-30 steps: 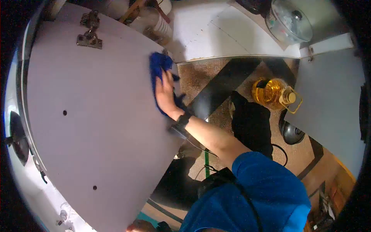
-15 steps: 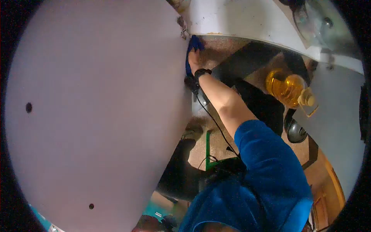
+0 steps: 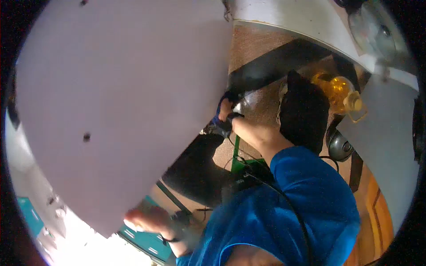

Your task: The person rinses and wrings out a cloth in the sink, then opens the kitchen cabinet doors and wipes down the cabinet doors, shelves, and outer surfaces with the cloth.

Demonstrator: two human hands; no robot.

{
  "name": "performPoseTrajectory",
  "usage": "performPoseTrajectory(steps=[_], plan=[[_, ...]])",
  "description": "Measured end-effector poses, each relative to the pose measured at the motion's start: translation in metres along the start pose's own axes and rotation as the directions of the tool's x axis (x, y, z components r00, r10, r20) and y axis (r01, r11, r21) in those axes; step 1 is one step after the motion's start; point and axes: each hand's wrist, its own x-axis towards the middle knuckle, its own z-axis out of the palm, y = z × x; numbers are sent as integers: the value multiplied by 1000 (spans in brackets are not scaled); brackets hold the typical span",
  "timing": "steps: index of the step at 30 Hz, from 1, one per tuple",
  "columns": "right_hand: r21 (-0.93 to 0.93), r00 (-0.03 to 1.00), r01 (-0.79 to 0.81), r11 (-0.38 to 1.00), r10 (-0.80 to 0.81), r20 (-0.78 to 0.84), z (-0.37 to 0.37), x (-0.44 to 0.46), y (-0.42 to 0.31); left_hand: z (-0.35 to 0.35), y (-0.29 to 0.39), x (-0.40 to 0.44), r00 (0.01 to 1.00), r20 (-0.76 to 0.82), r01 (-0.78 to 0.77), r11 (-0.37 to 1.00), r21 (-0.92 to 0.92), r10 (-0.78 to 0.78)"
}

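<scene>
A large whitish panel [image 3: 133,88] with dark round holes fills the left and middle of the view. At its right edge, my right hand [image 3: 225,109] is closed on a blue cloth [image 3: 216,119] that lies against that edge; the fingers are partly hidden. A black band [image 3: 235,116] circles the right wrist. My left hand [image 3: 151,219] is at the panel's lower edge, near the bottom corner. Motion smears its fingers, so whether they grip the panel cannot be made out.
On the right stand a large bottle of yellow liquid [image 3: 341,93] with a pale cap and a rounded dark metallic object [image 3: 340,147]. A black cable [image 3: 284,195] crosses my blue sleeve. A white curved surface [image 3: 284,13] is at the top. Teal drawers [image 3: 148,241] show at the bottom.
My right hand has moved down along the panel's edge with the blue cloth. My left hand now shows more fully at the lower left. The panel's outline has shifted in view.
</scene>
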Motion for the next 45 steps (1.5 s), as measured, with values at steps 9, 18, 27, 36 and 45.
performPoseTrajectory(steps=[9,18,27,36,45], plan=[[745,541,-298,597,-538,647,-151,-119,-207,2,35,31,939,257,-137,934,-330,229],[956,314,186,226,-936,160,-389,-372,-357,-50,33,73,761,516,-149,880,-451,394],[807,8,-327,492,-852,523,-406,-423,-433,-133,-8,100,801,515,208,665,-718,305],[387,127,722,573,-660,740,-328,-436,-399,-119,-63,-19,916,401,391,188,-901,20],[-482,-43,876,-14,-998,-50,-439,-386,-484,-111,-9,76,908,415,418,132,-899,-49]])
